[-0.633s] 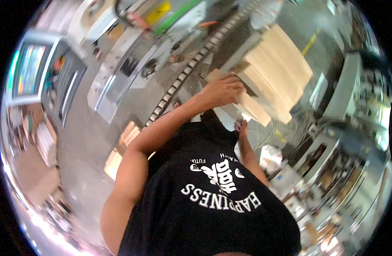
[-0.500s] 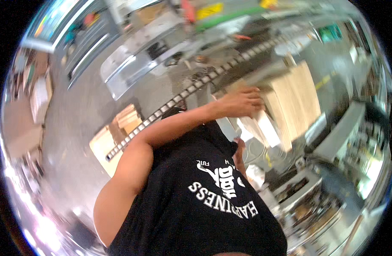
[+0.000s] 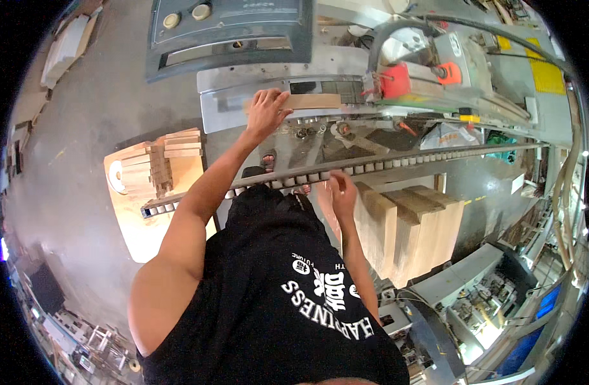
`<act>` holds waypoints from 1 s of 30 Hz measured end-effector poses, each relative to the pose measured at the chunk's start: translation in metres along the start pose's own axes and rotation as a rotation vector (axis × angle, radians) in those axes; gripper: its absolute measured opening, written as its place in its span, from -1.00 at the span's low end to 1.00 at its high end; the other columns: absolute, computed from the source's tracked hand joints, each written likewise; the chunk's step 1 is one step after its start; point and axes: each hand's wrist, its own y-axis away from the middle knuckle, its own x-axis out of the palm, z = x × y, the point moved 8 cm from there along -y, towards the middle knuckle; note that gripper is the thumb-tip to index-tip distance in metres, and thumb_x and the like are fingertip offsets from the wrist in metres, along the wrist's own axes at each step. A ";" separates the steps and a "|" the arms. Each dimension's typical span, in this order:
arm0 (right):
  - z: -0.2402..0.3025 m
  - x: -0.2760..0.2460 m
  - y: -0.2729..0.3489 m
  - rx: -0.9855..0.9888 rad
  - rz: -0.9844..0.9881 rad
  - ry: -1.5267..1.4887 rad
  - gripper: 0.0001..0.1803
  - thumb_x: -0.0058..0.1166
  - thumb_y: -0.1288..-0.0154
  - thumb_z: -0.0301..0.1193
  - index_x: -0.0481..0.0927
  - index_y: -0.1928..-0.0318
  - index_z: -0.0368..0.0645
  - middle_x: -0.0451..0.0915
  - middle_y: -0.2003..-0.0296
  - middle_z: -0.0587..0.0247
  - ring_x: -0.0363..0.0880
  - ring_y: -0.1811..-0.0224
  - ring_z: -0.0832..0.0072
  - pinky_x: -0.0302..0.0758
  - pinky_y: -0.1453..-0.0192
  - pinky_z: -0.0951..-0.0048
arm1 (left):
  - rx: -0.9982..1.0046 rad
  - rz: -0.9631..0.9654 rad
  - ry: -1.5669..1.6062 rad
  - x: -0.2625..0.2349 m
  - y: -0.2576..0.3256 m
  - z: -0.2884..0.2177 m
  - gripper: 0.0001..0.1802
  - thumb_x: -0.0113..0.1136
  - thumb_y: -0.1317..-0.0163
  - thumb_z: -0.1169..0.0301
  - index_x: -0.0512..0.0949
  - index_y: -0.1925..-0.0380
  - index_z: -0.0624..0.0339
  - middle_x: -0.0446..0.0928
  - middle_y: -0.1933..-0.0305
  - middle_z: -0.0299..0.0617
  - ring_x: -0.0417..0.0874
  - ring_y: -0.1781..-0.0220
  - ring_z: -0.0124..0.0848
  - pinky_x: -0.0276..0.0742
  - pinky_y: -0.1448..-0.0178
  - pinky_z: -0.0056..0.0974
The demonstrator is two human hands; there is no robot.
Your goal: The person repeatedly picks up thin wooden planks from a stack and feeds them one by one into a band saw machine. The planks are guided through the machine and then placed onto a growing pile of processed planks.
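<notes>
My left hand (image 3: 267, 112) reaches forward over the grey metal bed of a machine (image 3: 220, 106). Its fingers and thumb are closed round the left end of a narrow wooden strip (image 3: 315, 101), which lies along the bed. Closer to my body, my right hand (image 3: 342, 196) hovers by the long roller rail (image 3: 285, 181), fingers curled; what they hold, if anything, is hidden. To the right of that hand stands a tall stack of pale wooden boards (image 3: 406, 231).
Wooden pieces (image 3: 140, 168) lie in piles on a board-topped stand (image 3: 124, 221) at left. The rail crosses in front of my waist. A dark control panel (image 3: 233, 29) is at the far side, a red machine part (image 3: 400, 80) at far right. Another grey machine (image 3: 458, 276) stands lower right.
My view has turned from the board stack toward the machine. My left hand has gone from the stack to the strip on the bed. My right hand has come up beside the rail.
</notes>
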 end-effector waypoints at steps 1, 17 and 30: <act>0.005 0.022 -0.029 0.055 0.017 -0.112 -0.68 0.19 -0.62 -0.31 0.67 -0.19 -0.25 0.72 -0.07 0.17 0.69 -0.07 0.38 0.57 -0.25 0.33 | 0.001 0.030 0.024 0.005 -0.010 0.005 -0.39 0.50 -0.27 0.09 0.59 -0.28 -0.01 0.52 -0.30 -0.08 0.50 -0.35 0.01 0.35 -0.49 0.10; 0.103 0.161 -0.210 0.189 -0.069 -1.175 -0.13 0.05 -0.62 0.06 0.10 -0.64 -0.21 -0.16 -0.75 0.11 -0.32 -0.83 0.21 -0.26 -0.84 0.07 | -0.220 -0.011 0.013 -0.034 -0.001 0.113 -0.11 0.57 -0.20 0.03 0.48 -0.48 0.13 0.26 -0.66 0.05 0.21 -0.70 0.08 0.15 -0.69 0.19; 0.048 0.083 -0.243 0.140 -0.219 -1.285 -0.34 -0.13 -0.63 0.02 0.43 -0.42 -0.26 0.09 -0.68 0.10 -0.24 -0.82 0.20 -0.25 -0.85 0.08 | -0.035 -0.072 -0.050 0.011 -0.046 0.037 -0.07 0.49 -0.18 0.29 0.33 -0.55 0.20 0.17 -0.63 0.23 0.14 -0.69 0.18 0.01 -0.68 0.30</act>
